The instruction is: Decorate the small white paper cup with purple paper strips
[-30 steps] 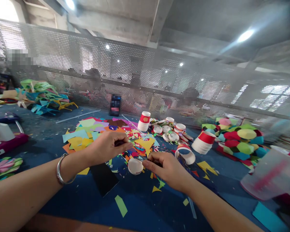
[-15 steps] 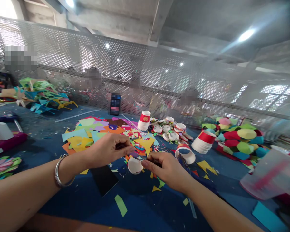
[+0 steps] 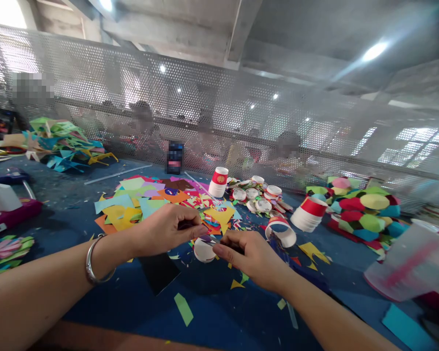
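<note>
My left hand [image 3: 179, 225] is closed in a pinch, thumb against forefinger; whatever lies between them is too small to make out. Facing it, my right hand [image 3: 247, 253] pinches a thin grey tool [image 3: 208, 241] like tweezers, its tip pointing at the left fingertips. Right below the two pinches, a small white cup base [image 3: 204, 253] rests on the blue table [image 3: 219, 307], partly covered by the fingers. A purple scrap seems to show near the tool, though its outline is unclear. Black paper [image 3: 159, 273] lies under my left wrist.
Coloured paper scraps [image 3: 131, 195] spread behind my hands. Stacked paper cups [image 3: 309, 213] and a tipped cup ring [image 3: 286, 235] stand right, with cut cup bases [image 3: 252, 194] further back. A phone [image 3: 174, 157] leans by the mesh screen. A clear plastic container [image 3: 406, 263] stands far right.
My left hand has shifted slightly right, bringing its fingertips closer to the tool over the cup base. My right hand stays almost in place, still pinching the tool.
</note>
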A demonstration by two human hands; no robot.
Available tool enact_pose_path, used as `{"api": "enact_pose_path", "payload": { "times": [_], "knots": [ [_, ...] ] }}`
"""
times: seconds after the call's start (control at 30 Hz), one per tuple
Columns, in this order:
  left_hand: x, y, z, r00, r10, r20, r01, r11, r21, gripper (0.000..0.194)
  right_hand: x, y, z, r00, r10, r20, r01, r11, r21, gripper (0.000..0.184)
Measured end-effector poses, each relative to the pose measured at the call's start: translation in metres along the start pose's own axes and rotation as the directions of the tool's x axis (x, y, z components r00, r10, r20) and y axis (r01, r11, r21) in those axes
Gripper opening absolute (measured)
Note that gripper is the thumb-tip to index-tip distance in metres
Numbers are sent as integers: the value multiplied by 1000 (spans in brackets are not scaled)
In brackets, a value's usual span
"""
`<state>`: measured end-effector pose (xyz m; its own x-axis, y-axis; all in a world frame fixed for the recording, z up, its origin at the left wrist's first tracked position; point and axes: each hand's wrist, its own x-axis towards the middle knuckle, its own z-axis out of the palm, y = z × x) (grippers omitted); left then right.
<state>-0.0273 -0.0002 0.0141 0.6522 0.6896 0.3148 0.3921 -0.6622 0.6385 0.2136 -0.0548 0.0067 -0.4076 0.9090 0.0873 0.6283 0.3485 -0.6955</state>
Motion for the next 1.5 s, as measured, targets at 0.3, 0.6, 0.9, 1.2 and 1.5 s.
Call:
{"api": "enact_pose_path", "payload": {
  "times": [0.3, 0.6, 0.9, 1.2, 1.5],
  "knots": [
    [1, 0, 1, 1000, -7, 5, 7, 999, -33, 31, -1, -2, 0, 1000, -21, 12, 21, 1000, 7, 45],
    [2, -2, 1, 1000, 11, 6, -11, 1000, -26, 31, -1, -1, 0, 999, -27, 22, 27, 1000, -5, 45],
    [2, -1, 0, 1000, 9, -3, -9, 1000, -18, 30, 0, -2, 1, 1000, -12, 20, 13, 1000, -8, 43],
    [1, 2, 0, 1000, 19, -17, -19, 1000, -14, 29, -1, -2, 1, 1000, -20, 12, 20, 999, -33, 43],
    [1, 2, 1, 1000, 15, -15, -15, 1000, -16, 31, 0, 2, 0, 999, -34, 8, 35, 998, -54, 41]
  ]
}}
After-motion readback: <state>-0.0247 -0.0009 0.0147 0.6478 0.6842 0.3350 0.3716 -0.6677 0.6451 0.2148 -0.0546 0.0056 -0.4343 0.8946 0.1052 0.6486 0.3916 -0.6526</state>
